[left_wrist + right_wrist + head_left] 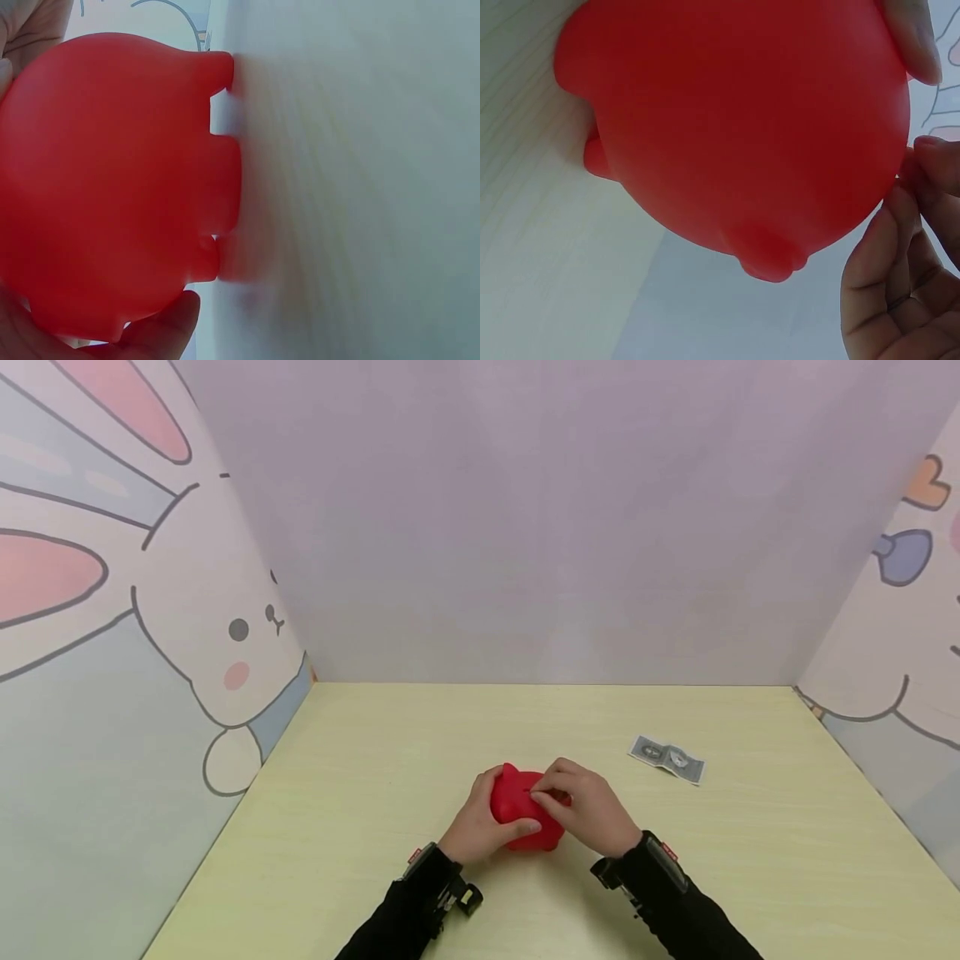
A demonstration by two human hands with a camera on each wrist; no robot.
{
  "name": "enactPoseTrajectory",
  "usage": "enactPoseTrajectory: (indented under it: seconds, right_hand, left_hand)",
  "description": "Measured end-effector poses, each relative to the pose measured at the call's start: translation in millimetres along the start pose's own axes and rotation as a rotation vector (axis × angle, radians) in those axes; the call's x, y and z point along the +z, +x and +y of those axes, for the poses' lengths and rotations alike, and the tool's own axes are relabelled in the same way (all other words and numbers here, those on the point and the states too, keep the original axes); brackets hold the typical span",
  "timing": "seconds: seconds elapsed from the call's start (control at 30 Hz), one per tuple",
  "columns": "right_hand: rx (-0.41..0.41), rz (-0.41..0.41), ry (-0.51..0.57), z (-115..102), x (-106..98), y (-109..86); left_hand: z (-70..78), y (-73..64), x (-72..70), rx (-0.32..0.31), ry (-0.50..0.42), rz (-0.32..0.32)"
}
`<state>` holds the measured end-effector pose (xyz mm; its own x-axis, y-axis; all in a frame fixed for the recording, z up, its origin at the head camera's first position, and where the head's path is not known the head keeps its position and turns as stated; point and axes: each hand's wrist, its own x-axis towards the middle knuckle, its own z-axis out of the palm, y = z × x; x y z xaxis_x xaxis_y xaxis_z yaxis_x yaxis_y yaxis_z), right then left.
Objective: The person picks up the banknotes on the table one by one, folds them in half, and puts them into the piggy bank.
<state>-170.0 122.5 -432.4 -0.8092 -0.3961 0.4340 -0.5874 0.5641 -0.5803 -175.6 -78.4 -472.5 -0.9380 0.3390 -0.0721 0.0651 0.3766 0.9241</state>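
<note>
A red piggy bank stands on its short feet on the table. The left hand grips it from the left, its thumb across the near side and its fingers round the far side. The right hand is over the top, thumb and forefinger pinched together at the dark slot. In the right wrist view, the pinching fingertips meet right at the curve of the piggy bank; what they pinch is hidden, and I cannot tell its kind. The left wrist view shows the piggy bank's feet close to the tabletop.
A creased grey banknote lies on the pale wooden table, behind and to the right of the right hand. A plain lilac wall closes off the back. Side panels with cartoon drawings flank the table.
</note>
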Motion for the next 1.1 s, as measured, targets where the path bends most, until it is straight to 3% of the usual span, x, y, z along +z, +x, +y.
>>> enactPoseTrajectory:
  seconds: [0.23,0.37,0.83,0.93,1.1]
  right_hand:
    - [-0.019,0.029,0.016,-1,-11,2.0]
    - [0.011,0.069,0.023,2,-20,5.1]
    - [0.335,0.218,0.003,49,-79,2.1]
    - [0.362,0.252,0.029,92,-84,-2.2]
    - [0.422,0.310,-0.067,212,-77,-14.3]
  left_hand:
    - [0.5,-0.2,0.2,0.000,-0.015,-0.001]
    - [-0.5,-1.1,0.1,-0.011,-0.025,0.012]
    - [-1.2,0.4,2.4,-0.018,-0.049,0.012]
    - [-1.0,0.6,2.4,-0.011,-0.050,0.013]
    - [-1.3,0.5,2.0,-0.008,-0.055,0.010]
